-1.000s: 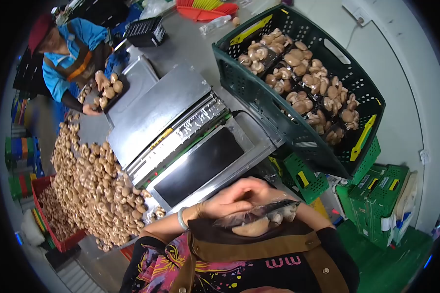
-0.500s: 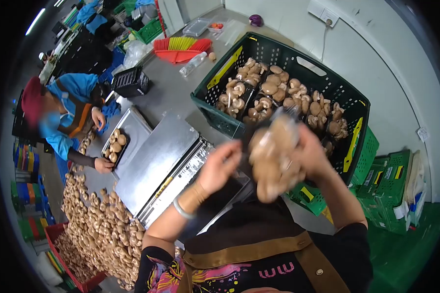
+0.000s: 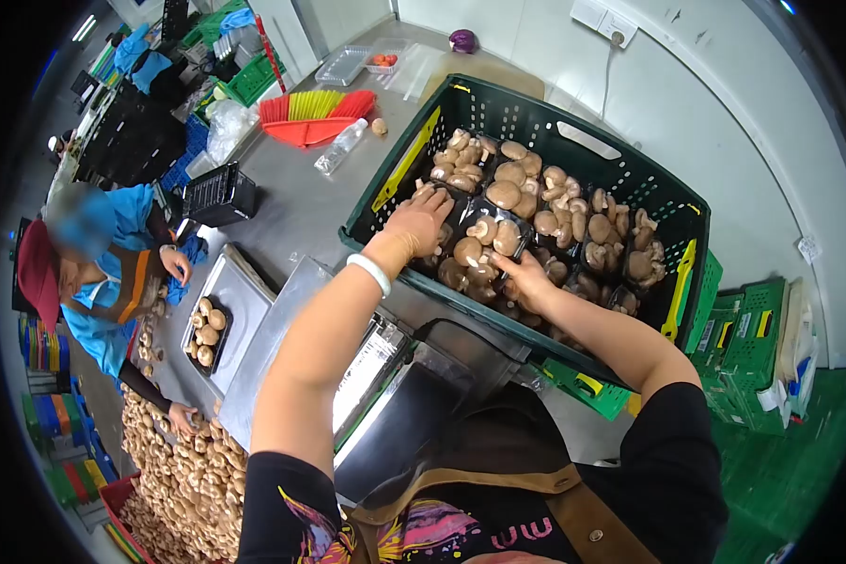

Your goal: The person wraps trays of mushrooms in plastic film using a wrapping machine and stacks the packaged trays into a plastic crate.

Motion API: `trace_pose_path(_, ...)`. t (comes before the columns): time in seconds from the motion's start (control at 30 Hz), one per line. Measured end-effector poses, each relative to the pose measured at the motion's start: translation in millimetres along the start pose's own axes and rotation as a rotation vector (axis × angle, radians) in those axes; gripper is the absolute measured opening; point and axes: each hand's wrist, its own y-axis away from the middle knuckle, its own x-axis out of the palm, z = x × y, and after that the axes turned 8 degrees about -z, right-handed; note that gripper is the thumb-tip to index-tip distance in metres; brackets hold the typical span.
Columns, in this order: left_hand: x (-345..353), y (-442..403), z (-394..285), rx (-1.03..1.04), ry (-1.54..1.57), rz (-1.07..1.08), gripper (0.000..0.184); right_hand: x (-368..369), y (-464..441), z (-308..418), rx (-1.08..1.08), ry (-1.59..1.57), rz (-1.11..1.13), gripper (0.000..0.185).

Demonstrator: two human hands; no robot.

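A dark green crate (image 3: 694, 202) holds several wrapped black trays of brown mushrooms. My right hand (image 3: 524, 280) is at the near side of the crate, its thumb and fingers around the edge of a pack of mushrooms (image 3: 470, 252). My left hand (image 3: 417, 226) lies over mushrooms at the crate's left end, fingers stretched out and slightly apart. Part of the pack beneath it is hidden by the palm. Both forearms reach across the near rim.
A co-worker's hand (image 3: 180, 419) touches the pile of loose mushrooms (image 3: 183, 475). Left of my arm, a tray of mushrooms (image 3: 207, 332) sits on a scale-like metal plate (image 3: 244, 315). A wrapping machine (image 3: 371, 367) stands below my arms. Green crates (image 3: 738, 348) are stacked right.
The mushroom pack has gone from in front of my chest down into the crate with my right hand. My left hand has moved up onto the crate. The co-worker's hand has moved to the pile.
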Motion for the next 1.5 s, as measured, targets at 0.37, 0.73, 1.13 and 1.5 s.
trace_pose_path(0.37,-49.1,44.5,-3.6,0.052,0.625,-0.563,0.056,54.8,41.2,73.5,-1.327,1.398,0.073,0.077)
trace_pose_path(0.73,3.4,388.2,77.8,-0.778,1.342,-1.17,0.02,83.1,-19.2,73.7,-1.154,1.076,0.223,0.057)
trace_pose_path(1.13,145.9,601.4,239.4,-1.602,1.119,-1.312,0.034,468.4,67.8,-56.6,-0.535,0.852,1.012,0.046)
trace_pose_path(1.5,148.1,586.5,304.1,-1.616,0.819,-1.139,0.043,632.3,33.9,-175.8,-0.538,0.794,0.698,0.057)
